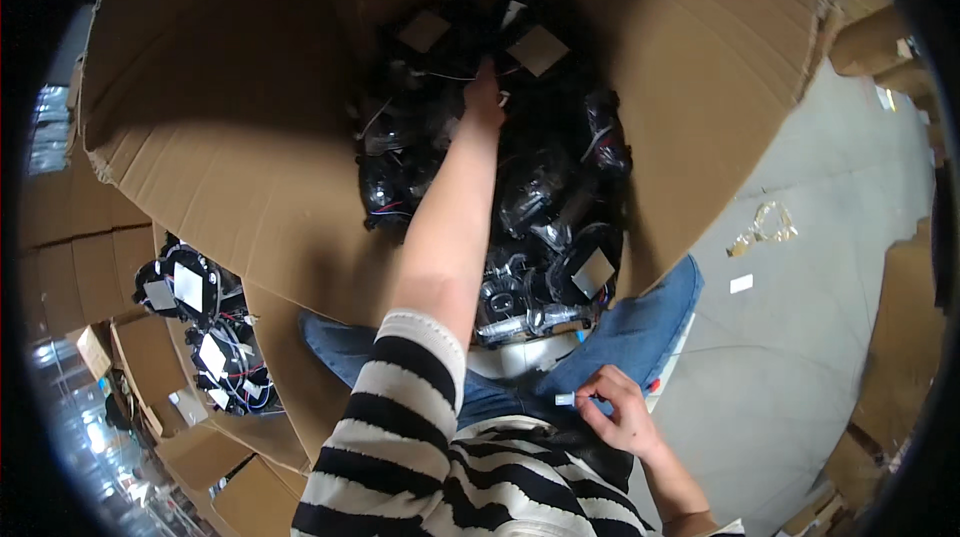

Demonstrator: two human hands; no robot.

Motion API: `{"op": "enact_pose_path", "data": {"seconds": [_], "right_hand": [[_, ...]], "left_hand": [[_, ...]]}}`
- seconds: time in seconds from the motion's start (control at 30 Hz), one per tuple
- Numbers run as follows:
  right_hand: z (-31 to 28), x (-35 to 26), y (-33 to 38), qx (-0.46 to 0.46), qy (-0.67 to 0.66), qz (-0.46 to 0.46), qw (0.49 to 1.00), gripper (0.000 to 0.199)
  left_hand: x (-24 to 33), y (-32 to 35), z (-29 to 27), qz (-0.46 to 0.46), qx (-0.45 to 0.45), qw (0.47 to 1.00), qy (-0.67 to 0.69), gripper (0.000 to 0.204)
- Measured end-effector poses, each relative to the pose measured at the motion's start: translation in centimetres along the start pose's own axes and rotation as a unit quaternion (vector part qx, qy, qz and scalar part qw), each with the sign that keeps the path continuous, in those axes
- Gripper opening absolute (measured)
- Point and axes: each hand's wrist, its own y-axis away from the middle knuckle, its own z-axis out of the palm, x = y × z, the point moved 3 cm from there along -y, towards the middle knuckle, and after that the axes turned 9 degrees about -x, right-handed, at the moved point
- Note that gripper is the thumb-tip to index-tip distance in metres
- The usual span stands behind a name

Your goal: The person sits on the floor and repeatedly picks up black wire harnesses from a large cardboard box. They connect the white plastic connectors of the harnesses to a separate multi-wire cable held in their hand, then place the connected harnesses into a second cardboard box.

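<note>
My left hand (484, 100) reaches deep into a large cardboard box (730, 107), among black plastic assemblies (532, 187) with thin wires, several of them in clear wrap. Its fingers are dim and partly lost against the black parts, so a grip cannot be made out. Square pale labels (538, 50) lie on some of the assemblies. My right hand (620, 414) is near my lap, outside the box. Its thumb and fingers pinch a small object with a pale blue-white end (565, 399), too small to name; the rest is hidden in the hand.
The box wall curves around both sides of the reach. More wired black assemblies (212, 327) lie in another box at the left. Open cardboard boxes (150, 367) stand lower left. Yellowish tape scraps (768, 227) and a white slip (741, 284) lie on the grey floor.
</note>
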Motion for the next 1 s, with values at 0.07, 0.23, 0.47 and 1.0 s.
{"op": "enact_pose_path", "data": {"seconds": [0.07, 0.23, 0.47, 1.0], "right_hand": [[0.3, 0.6, -0.2, -0.010, -0.017, 0.016, 1.000, 0.004], [0.3, 2.2, 0.4, 0.036, -0.038, 0.066, 0.996, 0.005], [1.6, 0.8, -0.2, -0.005, -0.003, 0.054, 0.999, 0.005], [5.6, -5.7, -0.9, -0.083, -0.031, -0.011, 0.996, 0.006]], "left_hand": [[0.0, -3.7, -2.3, 0.110, -0.058, 0.988, 0.097, 0.032], [4.7, -0.2, 1.9, 0.219, 0.109, 0.968, 0.053, 0.022], [12.6, 9.4, 1.9, 0.365, -0.036, 0.920, -0.138, 0.020], [3.1, 34.3, -9.3, 0.111, -0.263, 0.862, -0.419, 0.031]]}}
